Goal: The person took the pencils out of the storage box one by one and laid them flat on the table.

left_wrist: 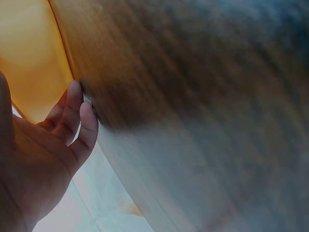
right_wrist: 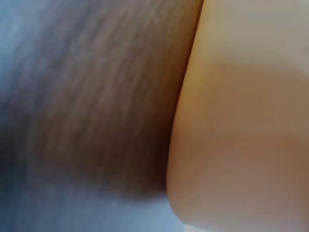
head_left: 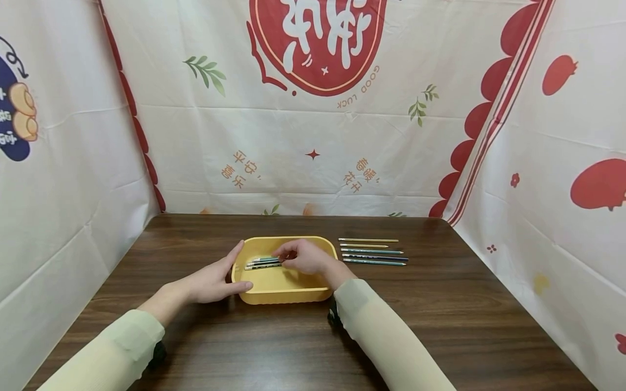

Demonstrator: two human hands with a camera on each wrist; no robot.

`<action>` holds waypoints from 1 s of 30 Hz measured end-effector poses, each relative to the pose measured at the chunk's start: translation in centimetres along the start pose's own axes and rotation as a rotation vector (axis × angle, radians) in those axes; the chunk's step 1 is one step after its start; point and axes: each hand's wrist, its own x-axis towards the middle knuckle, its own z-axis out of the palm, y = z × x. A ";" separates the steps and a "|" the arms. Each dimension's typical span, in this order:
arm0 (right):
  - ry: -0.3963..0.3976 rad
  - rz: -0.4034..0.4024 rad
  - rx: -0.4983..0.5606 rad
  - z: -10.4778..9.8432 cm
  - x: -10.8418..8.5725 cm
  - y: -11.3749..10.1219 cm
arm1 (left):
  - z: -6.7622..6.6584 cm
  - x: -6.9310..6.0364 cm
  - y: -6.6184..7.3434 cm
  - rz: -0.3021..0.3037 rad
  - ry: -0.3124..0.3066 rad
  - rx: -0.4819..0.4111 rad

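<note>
A yellow tray [head_left: 286,296] stands on the table, with several pencils [head_left: 259,264] lying side by side in its left half. My left hand [head_left: 211,279] rests against the tray's left end, thumb at the front rim and fingers along the side; the left wrist view shows this hand [left_wrist: 53,140] beside the yellow wall [left_wrist: 36,53]. Inside the tray, my right hand [head_left: 309,257] pinches at the right ends of the pencils with curled fingers; its fingertips partly cover them. In the right wrist view the tray's wall [right_wrist: 241,121] fills the right side, and no fingers show.
Right of the tray, several pencils [head_left: 374,255] lie in a row on the dark wooden table [head_left: 440,304], roughly parallel, tips to the right. A printed cloth [head_left: 293,130] hangs behind the table and on both sides.
</note>
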 end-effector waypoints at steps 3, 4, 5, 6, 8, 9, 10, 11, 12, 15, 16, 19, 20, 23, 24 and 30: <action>-0.017 0.002 -0.026 0.0 0.1 0.1 | -0.1 0.0 0.0 -0.009 -0.003 -0.002; -0.021 0.002 -0.033 0.0 0.1 0.1 | -0.1 0.0 0.0 -0.009 -0.005 -0.002; -0.023 0.004 -0.039 0.0 0.1 0.1 | -0.1 0.0 0.0 -0.010 -0.005 -0.003; -0.026 0.010 -0.043 0.1 0.1 0.1 | -0.1 0.0 0.0 -0.010 -0.004 -0.003; -0.029 0.022 -0.052 0.1 0.0 0.0 | -0.1 0.0 0.0 -0.009 -0.005 -0.003; -0.030 0.026 -0.056 0.2 0.0 0.0 | -0.1 0.0 0.0 -0.008 -0.005 -0.002; -0.031 0.029 -0.060 0.2 0.0 0.0 | -0.1 0.0 0.0 -0.007 -0.004 0.000; -0.034 0.033 -0.062 0.2 0.0 0.0 | 0.0 0.0 0.0 -0.007 -0.003 0.000; -0.036 0.034 -0.066 0.2 0.0 0.0 | 0.0 0.0 0.0 -0.007 -0.003 0.002; -0.041 0.031 -0.083 0.1 -0.1 -0.1 | -0.1 0.0 0.0 -0.003 -0.002 0.003; -0.044 0.031 -0.088 0.1 -0.1 -0.1 | -0.1 0.0 0.0 -0.002 -0.001 0.004; -0.052 0.025 -0.104 0.0 -0.1 -0.2 | -0.1 0.0 0.1 -0.003 -0.002 0.005; -0.056 0.019 -0.109 0.0 -0.1 -0.2 | -0.1 0.0 0.1 -0.004 -0.003 0.005; -0.071 -0.008 -0.126 0.0 -0.1 -0.1 | -0.2 0.0 0.1 -0.009 -0.005 0.005; -0.076 -0.018 -0.133 0.0 0.0 -0.1 | -0.1 0.0 0.1 -0.011 -0.005 0.006; -0.098 -0.035 -0.166 0.2 -0.1 0.0 | -0.1 0.0 0.0 -0.013 -0.003 0.014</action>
